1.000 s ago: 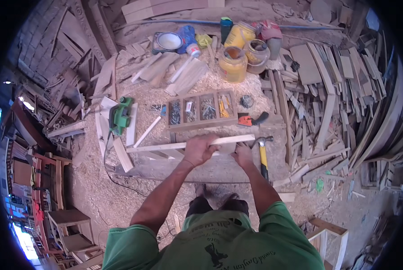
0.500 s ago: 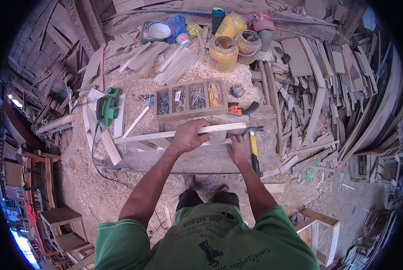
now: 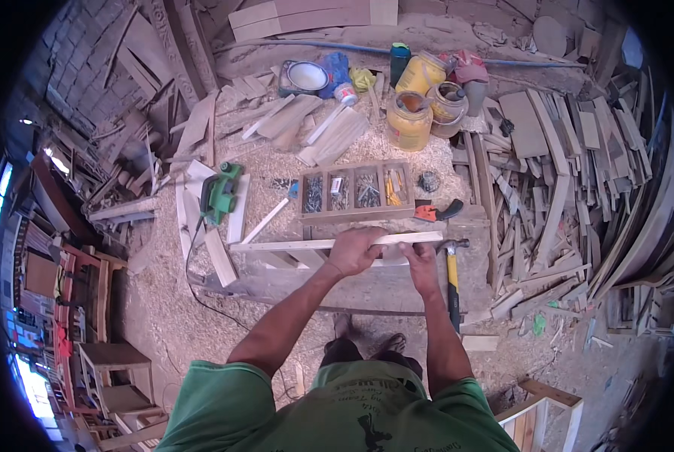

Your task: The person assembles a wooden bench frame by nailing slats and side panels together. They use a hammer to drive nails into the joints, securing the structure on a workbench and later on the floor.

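A wooden frame of pale strips (image 3: 292, 245) lies across the workbench (image 3: 337, 295) in front of me. My left hand (image 3: 354, 252) is closed over its long upper rail, right of the middle. Close beside it, my right hand (image 3: 421, 265) has its fingers bent against the same rail near the right end; the fingertips are partly hidden by the wood. A claw hammer (image 3: 453, 280) with a yellow and black handle lies just right of my right hand. Beyond the frame sits a divided wooden box (image 3: 356, 216) with nails and yellow pieces in its compartments.
A green power planer (image 3: 222, 194) with a trailing cord sits at left. An orange and black handled tool (image 3: 436, 211) lies right of the box. Yellow jars (image 3: 409, 124) and a bowl (image 3: 308, 75) stand at the back. Scrap wood (image 3: 548, 181) is heaped at right.
My right hand has moved up and inward, from the frame's lower right part to the upper rail. The left hand keeps its hold. My view has shifted, so the scene sits farther right and lower.
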{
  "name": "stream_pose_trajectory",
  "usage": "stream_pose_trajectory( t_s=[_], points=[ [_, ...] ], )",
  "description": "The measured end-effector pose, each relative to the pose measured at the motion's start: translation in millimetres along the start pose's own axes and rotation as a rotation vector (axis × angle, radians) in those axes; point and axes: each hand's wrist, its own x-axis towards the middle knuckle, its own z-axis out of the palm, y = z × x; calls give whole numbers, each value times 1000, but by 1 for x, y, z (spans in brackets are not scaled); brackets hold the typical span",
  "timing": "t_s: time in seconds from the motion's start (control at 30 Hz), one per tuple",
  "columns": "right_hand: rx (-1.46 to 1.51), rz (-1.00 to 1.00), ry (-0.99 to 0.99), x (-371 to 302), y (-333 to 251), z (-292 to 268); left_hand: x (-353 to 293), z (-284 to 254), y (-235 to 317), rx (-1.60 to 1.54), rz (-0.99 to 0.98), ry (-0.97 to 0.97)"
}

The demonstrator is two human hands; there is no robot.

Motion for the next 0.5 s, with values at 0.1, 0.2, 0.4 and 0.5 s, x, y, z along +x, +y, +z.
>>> stream_pose_trajectory(
  t_s=[0.1, 0.2, 0.4, 0.5],
  points=[
    [-25, 17, 28, 0, 4, -9, 4, -1, 6, 38, -58, -19],
    [-12, -36, 63, 3, 6, -3, 4, 2, 4, 64, -25, 39],
    [-44, -30, 51, 3, -2, -5, 4, 8, 2, 104, 42, 95],
    [-36, 0, 12, 4, -5, -10, 8, 1, 7, 112, -19, 23]
  ],
)
